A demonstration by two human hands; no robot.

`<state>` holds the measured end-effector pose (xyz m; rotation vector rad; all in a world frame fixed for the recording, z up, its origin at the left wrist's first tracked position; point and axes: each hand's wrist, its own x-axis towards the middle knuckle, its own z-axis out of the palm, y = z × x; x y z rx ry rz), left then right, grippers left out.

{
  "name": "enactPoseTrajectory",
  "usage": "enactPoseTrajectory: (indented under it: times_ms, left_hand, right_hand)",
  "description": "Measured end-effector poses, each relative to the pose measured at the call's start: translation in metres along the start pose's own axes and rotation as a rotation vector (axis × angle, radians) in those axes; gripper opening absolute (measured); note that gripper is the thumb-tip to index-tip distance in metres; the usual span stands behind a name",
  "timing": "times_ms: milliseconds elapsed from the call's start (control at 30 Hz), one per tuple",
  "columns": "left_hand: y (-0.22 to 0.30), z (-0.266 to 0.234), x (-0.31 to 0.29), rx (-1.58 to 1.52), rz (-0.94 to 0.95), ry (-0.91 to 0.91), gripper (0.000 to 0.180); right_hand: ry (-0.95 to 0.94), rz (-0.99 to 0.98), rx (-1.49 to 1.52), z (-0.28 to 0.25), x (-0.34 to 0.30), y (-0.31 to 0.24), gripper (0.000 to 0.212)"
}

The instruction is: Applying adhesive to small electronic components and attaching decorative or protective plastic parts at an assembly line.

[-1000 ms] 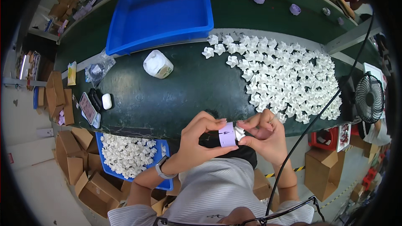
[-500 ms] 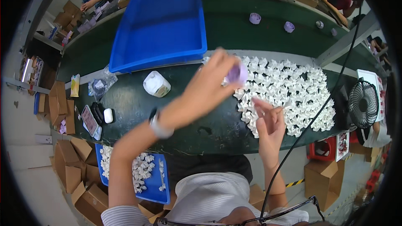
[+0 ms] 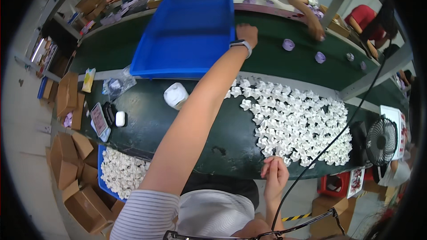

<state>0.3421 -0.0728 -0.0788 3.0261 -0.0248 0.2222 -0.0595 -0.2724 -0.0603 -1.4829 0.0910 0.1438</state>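
My left hand (image 3: 247,33) is stretched far out over the green conveyor belt (image 3: 275,64), just right of a big blue tray (image 3: 147,69). It is seen from the back with curled fingers, so whatever is in it stays hidden. A watch sits on that wrist. My right hand (image 3: 275,173) hovers at the near edge of the dark green table (image 3: 209,138), fingers drawn together with nothing visible in them. It is close to a wide spread of small white paper flowers (image 3: 302,124).
Purple rings (image 3: 288,44) lie on the belt, where another person's hand (image 3: 316,30) reaches. A white roll (image 3: 175,94), a phone (image 3: 98,120), a small fan (image 3: 381,142), a black cable (image 3: 329,146), a blue bin of white flowers (image 3: 120,173) and cardboard boxes (image 3: 66,164) surround me.
Both hands held a purple piece near my body. The left hand then carried it up and away, reaching out to the belt. The right hand dropped back to the table's near edge.
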Motion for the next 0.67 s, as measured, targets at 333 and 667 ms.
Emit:
enactPoseTrajectory:
  times_ms: [333,667]
  left_hand:
    - [-0.071,-0.185,-0.16,-0.543,0.398,0.87,0.035]
    - [-0.097,-0.177,-0.437,-1.017,-0.055,0.938,0.038]
  right_hand:
    - [-0.032,-0.544,-0.473,0.084,0.075,-0.028,0.005]
    - [-0.442,-1.247,-1.145,0.202,0.138,-0.026,0.011]
